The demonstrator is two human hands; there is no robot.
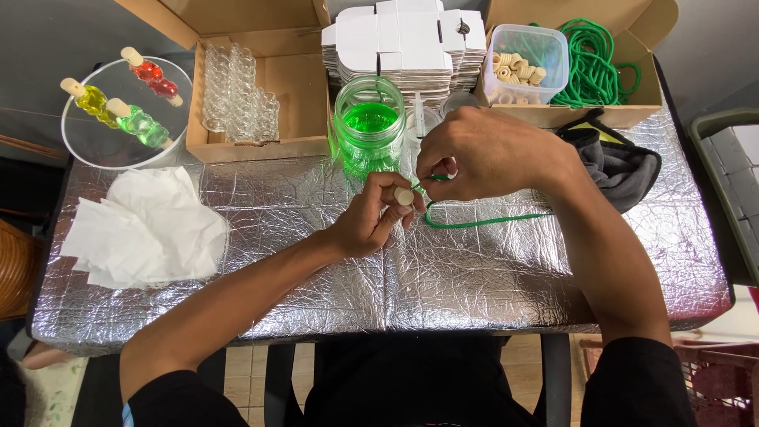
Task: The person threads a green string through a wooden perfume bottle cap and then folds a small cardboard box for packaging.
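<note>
My left hand (371, 221) pinches a small wooden cork (404, 196); my right hand (482, 154) pinches the green cord (482, 222) at it, just before the jar of green liquid (368, 126). Bare foil tabletop (474, 285) lies open toward me.

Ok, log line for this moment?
left hand: holds cork | right hand: pinches green cord at cork | jar: green liquid, behind hands

Three filled bottles (130, 99), one green jar (368, 126), two cardboard boxes (237, 79), one cord (474, 221).
</note>
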